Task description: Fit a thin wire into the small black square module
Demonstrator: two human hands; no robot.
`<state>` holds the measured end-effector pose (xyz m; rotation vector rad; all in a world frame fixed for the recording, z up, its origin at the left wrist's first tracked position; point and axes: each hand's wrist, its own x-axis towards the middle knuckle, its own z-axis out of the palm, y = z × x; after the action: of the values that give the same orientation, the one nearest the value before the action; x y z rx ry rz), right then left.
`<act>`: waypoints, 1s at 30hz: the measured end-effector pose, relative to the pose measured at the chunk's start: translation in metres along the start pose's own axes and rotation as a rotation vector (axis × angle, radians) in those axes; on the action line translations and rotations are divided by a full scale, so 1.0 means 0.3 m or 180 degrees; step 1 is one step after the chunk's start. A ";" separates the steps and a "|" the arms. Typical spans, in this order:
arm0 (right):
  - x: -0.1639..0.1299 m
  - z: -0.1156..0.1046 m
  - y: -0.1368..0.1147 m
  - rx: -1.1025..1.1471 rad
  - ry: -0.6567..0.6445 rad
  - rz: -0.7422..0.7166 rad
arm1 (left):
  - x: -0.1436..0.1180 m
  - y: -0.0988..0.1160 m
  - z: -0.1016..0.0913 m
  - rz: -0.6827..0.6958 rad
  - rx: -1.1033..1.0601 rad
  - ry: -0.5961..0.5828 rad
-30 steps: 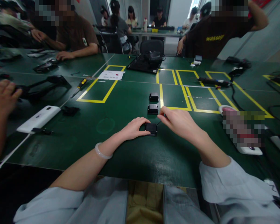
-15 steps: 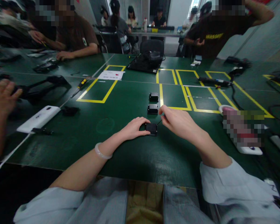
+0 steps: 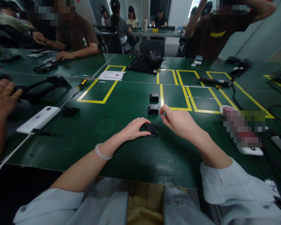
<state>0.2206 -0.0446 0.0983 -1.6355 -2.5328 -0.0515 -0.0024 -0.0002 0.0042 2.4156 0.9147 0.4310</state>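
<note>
My left hand grips a small black block with side tabs on the green table, thumb on the near edge and fingers at the far left corner. To the right, my right hand is closed in a pinch on a thin dark rod, whose tip meets the block's right side. The fingers hide the rod's other end, so its exact kind does not show. Two similar black blocks stand farther off in line with the held one: a nearer block and a farther block.
At left lie a white power bank-like case and a yellow-black screwdriver; a co-worker's hand is beyond. A black flat panel lies ahead. On the right are a corded black tool and a blurred-out item.
My hands, the block and the rod stay almost where they were. Across the table on the right, a person has raised a forearm towards the head.
</note>
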 end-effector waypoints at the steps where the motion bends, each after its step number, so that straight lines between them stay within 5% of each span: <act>1: -0.002 0.002 0.002 0.0074 0.0040 -0.0044 | 0.000 0.001 0.000 0.0001 -0.0006 0.0000; 30: -0.012 -0.007 0.004 0.0329 0.0008 -0.0128 | 0.000 0.009 -0.006 -0.0046 -0.0016 -0.0023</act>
<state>0.2233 -0.0475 0.1000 -1.5457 -2.5211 0.0725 -0.0017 -0.0014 0.0073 2.4031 0.9264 0.4184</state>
